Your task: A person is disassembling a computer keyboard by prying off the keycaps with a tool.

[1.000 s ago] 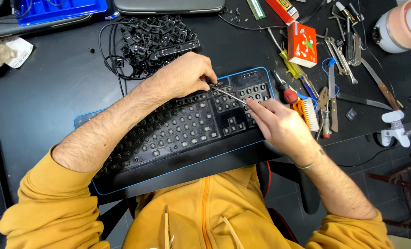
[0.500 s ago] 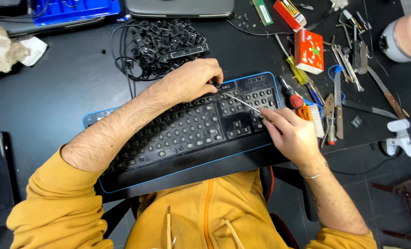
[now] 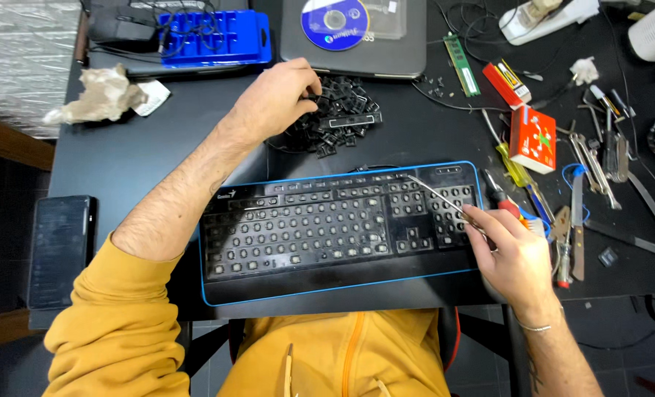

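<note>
A black keyboard (image 3: 327,235) with a blue rim lies in front of me, its keycaps removed. My right hand (image 3: 515,254) rests at its right end and pinches thin metal tweezers (image 3: 438,197) that point up-left over the keyboard. My left hand (image 3: 276,99) has reached to a pile of loose black keycaps (image 3: 338,121) behind the keyboard, fingers curled down into the pile. Whether it holds a keycap is hidden.
A laptop with a disc (image 3: 335,22) and a blue tray (image 3: 213,37) sit at the back. Crumpled paper (image 3: 103,95) lies far left, a dark phone (image 3: 59,250) near left. Screwdrivers, pliers and a red box (image 3: 533,140) crowd the right side.
My left hand has left the keyboard's upper edge and moved back-left onto the keycap pile. The right hand with the tweezers has stayed at the keyboard's right end. The view has shifted.
</note>
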